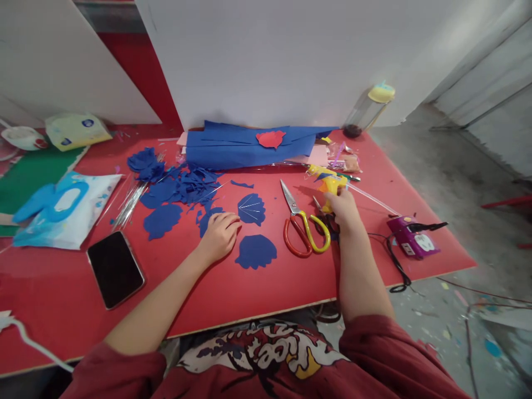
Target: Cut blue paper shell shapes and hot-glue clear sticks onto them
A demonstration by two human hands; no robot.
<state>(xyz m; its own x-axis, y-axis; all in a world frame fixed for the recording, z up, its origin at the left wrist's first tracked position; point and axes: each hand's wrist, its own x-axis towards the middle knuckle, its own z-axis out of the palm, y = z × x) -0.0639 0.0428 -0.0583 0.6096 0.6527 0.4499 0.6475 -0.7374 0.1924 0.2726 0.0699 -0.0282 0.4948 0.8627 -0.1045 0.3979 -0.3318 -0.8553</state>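
Note:
My right hand (344, 208) is closed around the grip of a yellow glue gun (328, 180), and a long clear glue stick (372, 198) stretches out to its right. My left hand (221, 235) lies on the red table with fingers lightly bent, partly over a blue cut-out piece (204, 223). Just right of its fingertips, a scalloped blue piece (251, 209) has several thin pale wires fanned across it. Nearer to me lies a plain blue piece (256, 252). Large scissors with red and yellow handles (307, 235) lie left of my right hand, beside darker scissors (319, 208) partly hidden by it.
Blue scraps (191, 185) and a bundle of wires (135, 199) lie left of centre. Folded blue sheets (249, 147) carry a red cut-out (270, 139). A phone (115, 270), wipes pack (68, 208), purple power box (411, 236) with cord and bottle (368, 111) surround the work.

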